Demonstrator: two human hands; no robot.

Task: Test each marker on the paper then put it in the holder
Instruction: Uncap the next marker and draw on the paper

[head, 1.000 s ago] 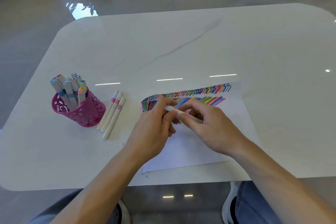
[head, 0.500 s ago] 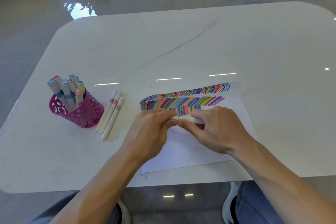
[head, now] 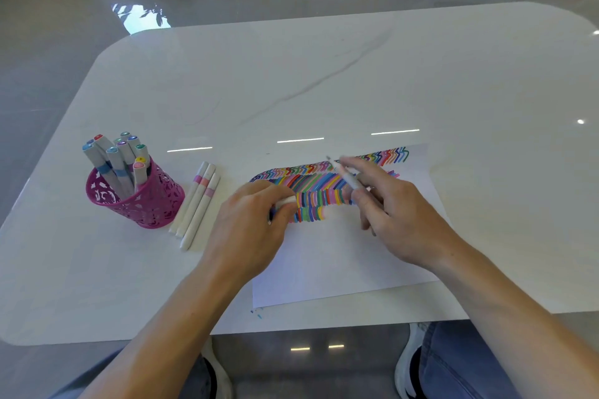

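**Marker uncapped, tip over the paper**

The marker point(head: 348, 178) is pinched by the barrel in the fingers of the right hand point(head: 398, 217). Its bare tip is aimed toward 11 o'clock and appears raised off the paper point(head: 340, 262) (motion blur hides the ink colour). At 9 o'clock of it, the left hand point(head: 252, 223) grips the white cap point(head: 287, 201) in curled fingers, low over the sheet. Coloured strokes pack the paper's far half, and the near half is blank.

At 9 o'clock of the paper, 3 markers point(head: 197, 201) lie side by side on the surface point(head: 324, 74), probably not yet tested. Just beyond them stands the pink holder point(head: 146, 204), crowded with capped markers.

Likely risks:
- A test stroke laid over old strokes would be unreadable.
- Neither hand pins the sheet, so a firm stroke could slide it and put ink on the surface.
- Forcing another marker into the full holder could tip it.
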